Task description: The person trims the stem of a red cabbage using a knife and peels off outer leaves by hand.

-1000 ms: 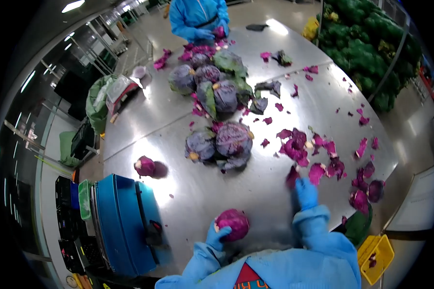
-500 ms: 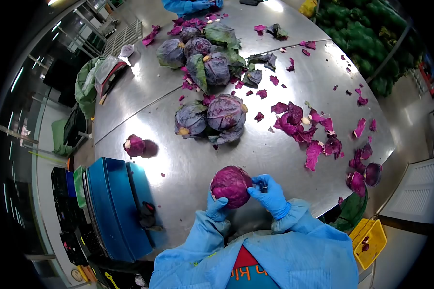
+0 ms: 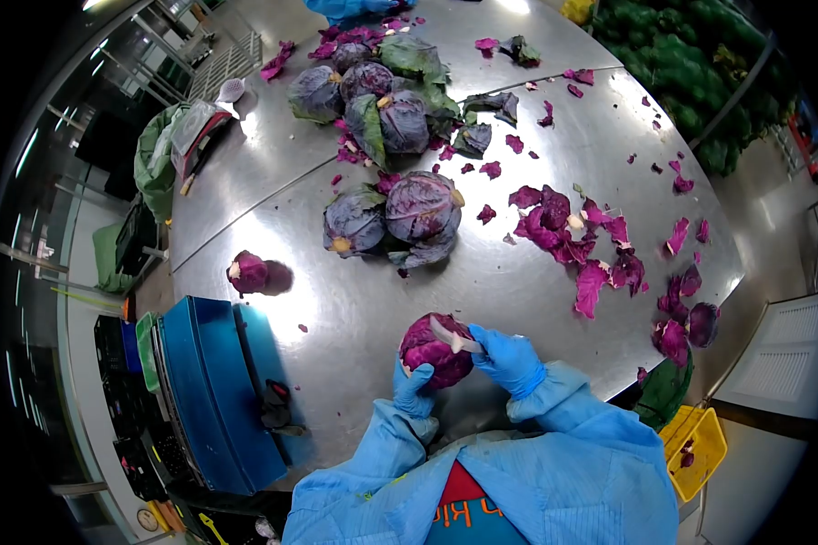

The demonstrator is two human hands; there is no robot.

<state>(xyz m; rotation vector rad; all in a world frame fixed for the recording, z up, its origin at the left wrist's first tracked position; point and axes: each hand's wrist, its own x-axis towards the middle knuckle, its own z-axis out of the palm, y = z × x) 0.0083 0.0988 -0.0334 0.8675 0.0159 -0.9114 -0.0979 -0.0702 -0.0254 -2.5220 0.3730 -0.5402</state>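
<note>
A red cabbage point(image 3: 421, 350) with smooth purple leaves is held above the steel table near its front edge. My left hand point(image 3: 413, 391), in a blue glove, grips it from the left and below, with the thumb on its near side. My right hand point(image 3: 511, 361), gloved too, is closed round a small knife point(image 3: 454, 335). Its blade points left and lies over the top of the cabbage; whether it cuts in cannot be made out. Beyond my hands, two whole cabbages point(image 3: 422, 213) with dull outer leaves rest on the table.
More cabbages point(image 3: 403, 123) are heaped farther back, near a co-worker's blue sleeve point(image 3: 345, 9). Torn purple leaves point(image 3: 554, 227) lie to the right. A small cabbage point(image 3: 247, 272) sits at left, behind blue bins point(image 3: 211, 391). A yellow basket point(image 3: 713, 450) stands off the right edge.
The knife blade, hidden before, now shows across the cabbage's top. My right hand has turned, and its fingers have come off the cabbage's side. My left hand keeps its grip.
</note>
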